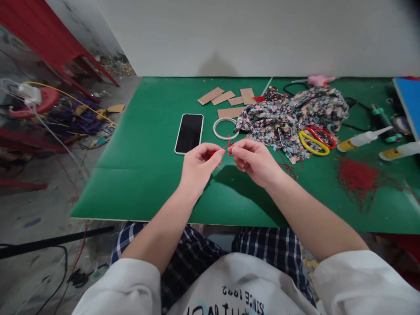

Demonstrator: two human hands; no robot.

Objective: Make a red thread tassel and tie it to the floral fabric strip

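Observation:
Above the green tabletop (131,183), my two hands almost meet, fingertip to fingertip. My left hand (201,164) is closed in a pinch on a thin red cord (224,149). Thumb and forefinger of my right hand (251,158) pinch the same red cord, where it forms a small knotted piece whose details my fingers hide. A short end of cord sticks up between the hands. Just behind them lies a roll of white tape (215,130), and a phone (189,132) with a dark screen rests beyond my left hand.
Several cardboard pieces (210,96) lie at the back beside a crumpled floral cloth (288,113). Scissors (313,145) with red and yellow handles rest by the cloth. Farther right are glue bottles (357,141) and a heap of red cord cuttings (358,176). A white wall (262,39) borders the table.

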